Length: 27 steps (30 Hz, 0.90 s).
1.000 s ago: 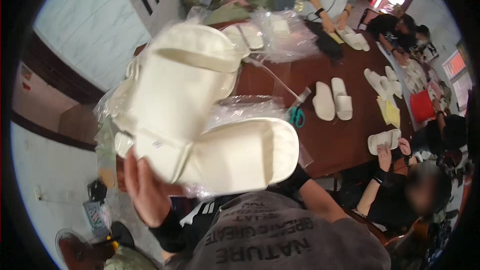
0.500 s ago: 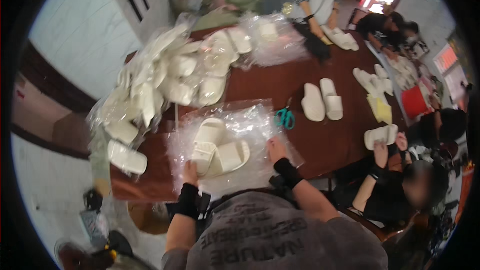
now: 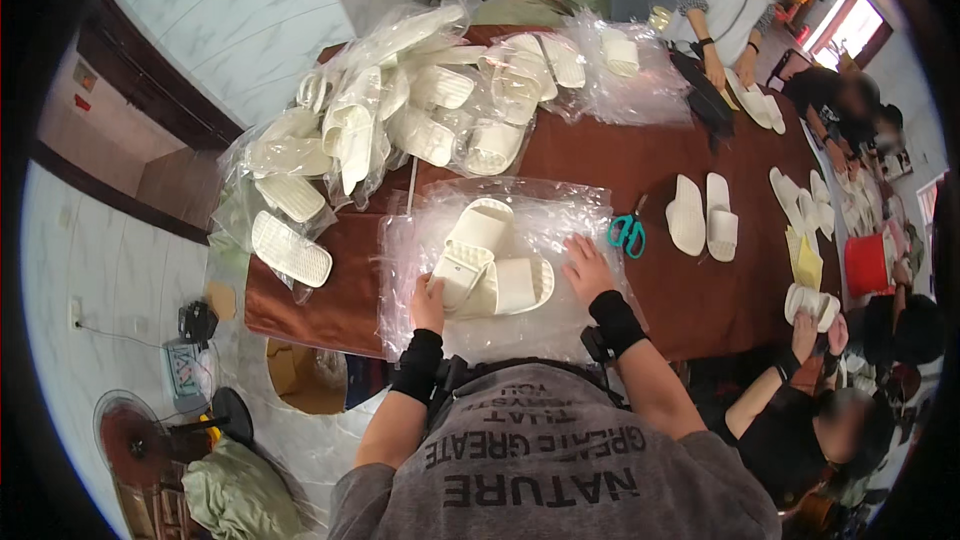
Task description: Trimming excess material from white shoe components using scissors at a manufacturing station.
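Bright, even indoor daylight; strong fisheye warp

Glare on the clear plastic bags (image 3: 400, 90); soft shadows on the table (image 3: 650, 155); window (image 3: 835, 25) blown out upper right; black circular vignette; edges bent, softly blurred.

Matt cream foam-like slippers (image 3: 487, 258) with ribbed soles, thin glossy crinkled clear plastic bags (image 3: 520, 325) under them, smooth polished reddish-brown wood table (image 3: 640, 165), teal plastic-handled scissors (image 3: 628, 233), black knit cloth wrist cuffs (image 3: 615, 323), soft grey cloth shirt (image 3: 540, 460)
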Available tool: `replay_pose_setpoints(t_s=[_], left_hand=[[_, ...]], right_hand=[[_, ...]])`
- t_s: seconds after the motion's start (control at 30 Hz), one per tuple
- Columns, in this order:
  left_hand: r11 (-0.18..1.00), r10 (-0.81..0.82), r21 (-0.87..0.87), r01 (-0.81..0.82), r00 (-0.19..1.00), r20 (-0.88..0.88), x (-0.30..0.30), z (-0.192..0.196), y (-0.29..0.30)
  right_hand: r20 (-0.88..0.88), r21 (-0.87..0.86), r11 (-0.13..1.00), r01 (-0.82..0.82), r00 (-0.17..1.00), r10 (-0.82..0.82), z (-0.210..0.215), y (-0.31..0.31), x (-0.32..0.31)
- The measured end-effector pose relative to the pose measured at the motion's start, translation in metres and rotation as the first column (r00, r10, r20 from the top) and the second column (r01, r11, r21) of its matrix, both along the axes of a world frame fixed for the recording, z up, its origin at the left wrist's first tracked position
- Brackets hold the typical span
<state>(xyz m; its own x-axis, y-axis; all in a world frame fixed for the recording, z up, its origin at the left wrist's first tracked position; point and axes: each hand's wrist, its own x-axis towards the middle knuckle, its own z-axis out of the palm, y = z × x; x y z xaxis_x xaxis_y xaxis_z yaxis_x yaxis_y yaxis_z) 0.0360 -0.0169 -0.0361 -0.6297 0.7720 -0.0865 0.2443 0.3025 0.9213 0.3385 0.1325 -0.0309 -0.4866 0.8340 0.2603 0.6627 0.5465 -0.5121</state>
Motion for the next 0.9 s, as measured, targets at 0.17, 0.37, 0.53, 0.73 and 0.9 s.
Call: replay_pose_setpoints(t_s=[0.17,0.37,0.53,0.73,0.9], left_hand=[[0.993,0.042,0.111,0.038,0.764,-0.644,0.012,0.048,0.003],[0.855,-0.405,0.02,0.518,0.692,-0.597,0.025,0.063,0.015],[0.835,-0.474,-0.264,0.483,0.389,-0.79,0.023,0.06,0.009],[0.812,-0.528,-0.31,0.495,0.398,-0.75,0.01,0.054,0.003],[0.802,-0.546,-0.27,0.532,0.472,-0.692,0.007,0.063,0.002]], right_hand=[[-0.226,-0.349,0.91,0.222,0.923,-0.312,0.039,0.022,0.023],[0.012,0.183,0.923,0.338,0.938,-0.346,-0.008,0.047,0.06],[0.268,0.006,0.948,0.319,0.913,-0.309,-0.003,0.032,0.075],[0.109,0.096,0.918,0.384,0.913,-0.393,0.015,0.001,0.094],[0.4,-0.111,0.918,0.382,0.862,-0.31,0.012,-0.006,0.122]])
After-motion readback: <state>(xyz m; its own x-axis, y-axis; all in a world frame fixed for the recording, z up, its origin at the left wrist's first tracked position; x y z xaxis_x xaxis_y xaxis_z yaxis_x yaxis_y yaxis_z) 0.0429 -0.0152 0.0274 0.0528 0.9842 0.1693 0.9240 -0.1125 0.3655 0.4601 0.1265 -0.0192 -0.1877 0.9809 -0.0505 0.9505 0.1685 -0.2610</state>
